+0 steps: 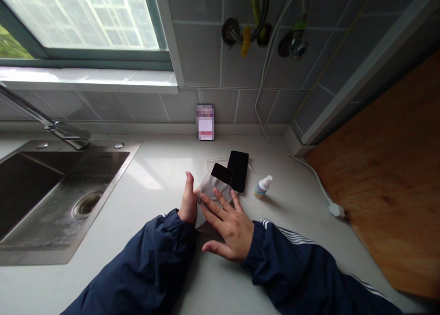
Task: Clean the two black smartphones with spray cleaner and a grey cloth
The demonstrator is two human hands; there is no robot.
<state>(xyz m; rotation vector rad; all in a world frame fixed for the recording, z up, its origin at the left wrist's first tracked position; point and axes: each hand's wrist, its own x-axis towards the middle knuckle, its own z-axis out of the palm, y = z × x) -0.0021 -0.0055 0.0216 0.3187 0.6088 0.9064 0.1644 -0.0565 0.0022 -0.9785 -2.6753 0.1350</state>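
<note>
A grey cloth (213,188) lies on the white countertop (161,187). My right hand (227,225) rests flat on it with fingers spread. At the cloth's left edge, my left hand (188,200) stands on its side, thumb up; its other fingers are hidden, so I cannot tell if it grips the cloth. A small black phone (222,173) lies on the far corner of the cloth. A larger black phone (238,170) lies just right of it. A small white dropper bottle (263,186) with a yellow label lies further right.
A steel sink (51,200) with a tap (65,133) fills the left side. A small box (205,122) leans against the tiled wall. A white cable (302,161) runs down the wall to a plug (336,209). A wooden surface (395,177) borders the counter on the right.
</note>
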